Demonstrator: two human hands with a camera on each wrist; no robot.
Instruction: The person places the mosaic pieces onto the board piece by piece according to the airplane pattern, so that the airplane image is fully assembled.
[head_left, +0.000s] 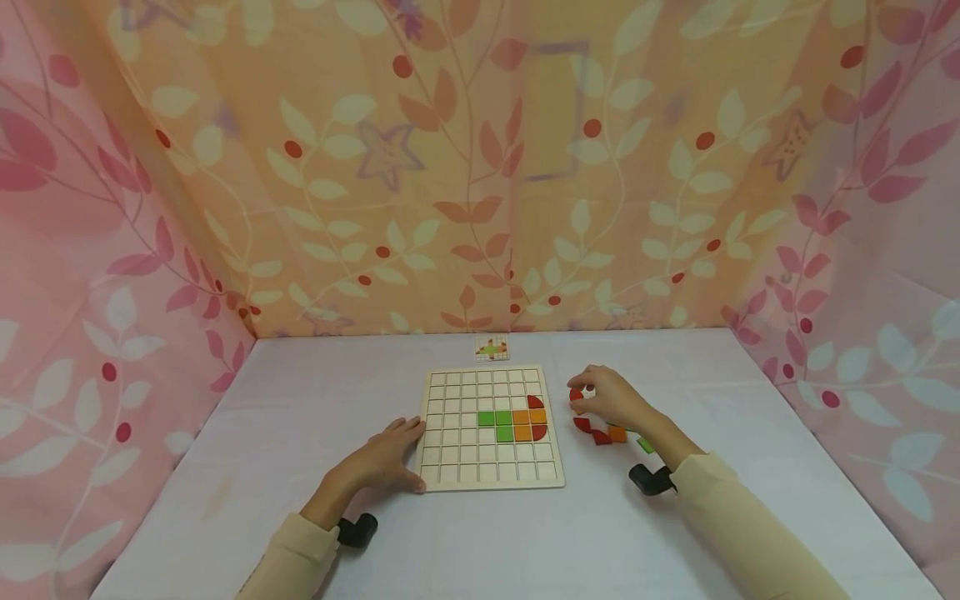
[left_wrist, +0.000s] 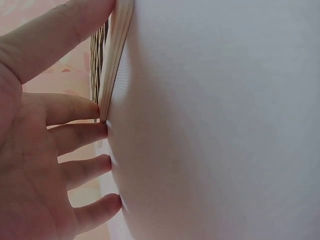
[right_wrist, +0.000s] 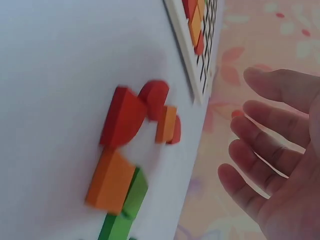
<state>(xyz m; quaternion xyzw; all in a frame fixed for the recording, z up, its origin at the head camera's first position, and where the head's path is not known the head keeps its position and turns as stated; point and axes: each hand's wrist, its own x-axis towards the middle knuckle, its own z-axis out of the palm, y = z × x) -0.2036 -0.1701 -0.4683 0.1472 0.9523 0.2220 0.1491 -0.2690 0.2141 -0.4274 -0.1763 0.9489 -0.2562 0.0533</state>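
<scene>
A wooden grid board [head_left: 457, 457] lies flat on the table with green squares [head_left: 504, 433], orange squares [head_left: 522, 432] and red quarter-round pieces [head_left: 535, 402] on its right part. My left hand [head_left: 386, 457] rests at the board's left edge; in the left wrist view its thumb and index finger touch the wooden side [left_wrist: 114, 65]. To the right of the board, my right hand [head_left: 611, 398] is over the loose pieces, its fingers loosely bent with nothing between them. Close by its fingertips in the head view is a red piece [head_left: 576, 394].
Loose red pieces [right_wrist: 122, 117], orange blocks [right_wrist: 110, 182] and green blocks [right_wrist: 135, 192] lie right of the board, partly under my right hand. A small pattern card [head_left: 491, 347] lies beyond the board. Patterned cloth [head_left: 390, 208] walls the table at back and sides.
</scene>
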